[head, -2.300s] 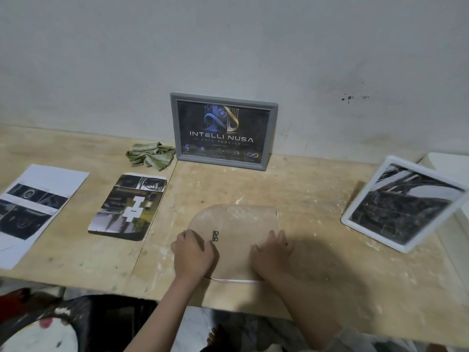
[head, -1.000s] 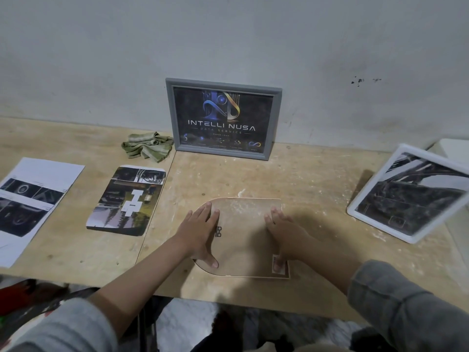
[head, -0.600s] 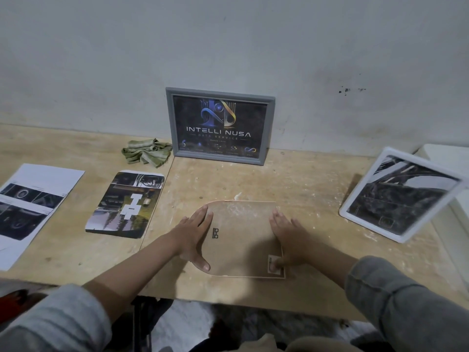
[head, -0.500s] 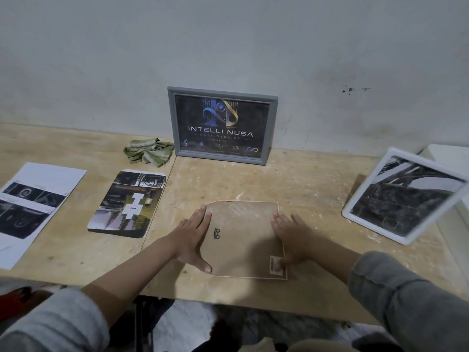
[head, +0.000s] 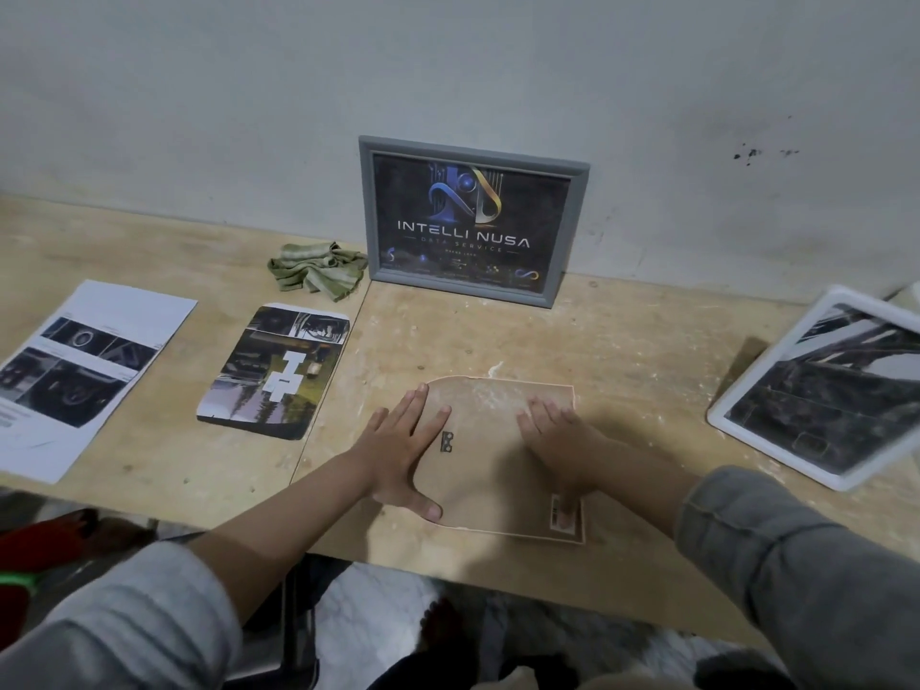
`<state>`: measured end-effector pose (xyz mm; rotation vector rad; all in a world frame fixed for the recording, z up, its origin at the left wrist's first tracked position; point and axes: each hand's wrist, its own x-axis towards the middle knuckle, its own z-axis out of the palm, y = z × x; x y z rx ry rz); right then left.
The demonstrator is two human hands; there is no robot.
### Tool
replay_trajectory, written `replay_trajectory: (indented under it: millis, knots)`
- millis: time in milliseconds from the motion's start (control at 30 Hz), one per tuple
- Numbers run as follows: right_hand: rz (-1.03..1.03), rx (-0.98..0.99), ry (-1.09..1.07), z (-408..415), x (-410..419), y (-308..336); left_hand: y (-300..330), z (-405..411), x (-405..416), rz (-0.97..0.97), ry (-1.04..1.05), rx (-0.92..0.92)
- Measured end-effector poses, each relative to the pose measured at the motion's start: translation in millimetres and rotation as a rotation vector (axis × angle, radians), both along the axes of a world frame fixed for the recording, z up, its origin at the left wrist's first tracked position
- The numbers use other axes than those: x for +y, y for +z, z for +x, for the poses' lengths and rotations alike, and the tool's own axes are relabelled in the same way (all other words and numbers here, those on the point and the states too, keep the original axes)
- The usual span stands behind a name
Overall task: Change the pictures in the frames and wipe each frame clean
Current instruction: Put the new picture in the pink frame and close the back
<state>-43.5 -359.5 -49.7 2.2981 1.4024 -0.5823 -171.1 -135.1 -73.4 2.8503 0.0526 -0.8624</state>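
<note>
Dim, even indoor light. Both hands (head: 560, 440) cast soft shadows to the right on the tabletop (head: 647, 351). The wide lens bows its edges. The sleeves (head: 796, 565) are blurred; the white frame (head: 717, 415) is soft.

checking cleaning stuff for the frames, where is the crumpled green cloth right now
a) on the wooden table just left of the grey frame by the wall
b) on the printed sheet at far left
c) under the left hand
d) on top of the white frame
a: the crumpled green cloth lies on the wooden table beside the grey picture frame's left edge.
</note>
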Motion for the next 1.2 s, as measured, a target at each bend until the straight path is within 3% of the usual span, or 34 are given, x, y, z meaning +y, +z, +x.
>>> replay_trajectory:
  millis: [133, 333, 433, 500, 600, 667, 800, 900, 967, 1033, 1133, 1200]
  knots:
    - [0.105, 0.096, -0.158, -6.4, 8.2, -7.2, -1.1, 1.8, -1.0, 0.037, -0.002, -0.011]
    - [0.068, 0.087, -0.307, -18.9, -2.6, 3.1, -2.5, -13.8, -3.6, -0.133, 0.153, -0.109]
    - [0.163, 0.119, -0.555, -41.9, -14.6, 5.3, -2.5, -33.4, -12.7, -0.308, 0.413, -0.143]
    - [0.34, 0.169, -0.728, -57.1, -23.2, -3.5, -2.0, -41.9, -22.4, -0.424, 0.595, -0.203]
    - [0.609, 0.365, -1.107, -65.3, -27.9, -7.0, 3.6, -38.6, -27.3, -0.574, 0.878, -0.516]
    - [0.767, 0.416, -1.308, -62.8, -23.6, -7.9, 13.7, -31.6, -24.9, -0.675, 1.142, -0.602]
    - [1.033, 0.468, -1.423, -50.7, -13.4, -5.9, 34.9, -22.5, -15.9, -0.949, 1.356, -0.587]
    - [1.118, 0.501, -1.351, -42.6, -2.5, 14.8, 51.8, -11.1, -0.3, -1.058, 1.467, -0.598]
    - [1.07, 0.459, -1.166, -40.0, -0.8, 28.5, 66.4, -0.3, 14.9, -1.115, 1.519, -0.621]
    - [1.016, 0.358, -0.801, -46.4, -4.4, 46.7, 83.8, 10.0, 24.1, -1.154, 1.559, -0.652]
    - [0.97, -0.1, -0.085, -40.2, -4.5, 58.5, 115.5, 22.8, 31.1, -1.206, 1.577, -0.67]
    - [1.05, -0.276, 0.156, -27.5, -2.3, 64.5, 131.0, 30.9, 35.3, -1.225, 1.56, -0.656]
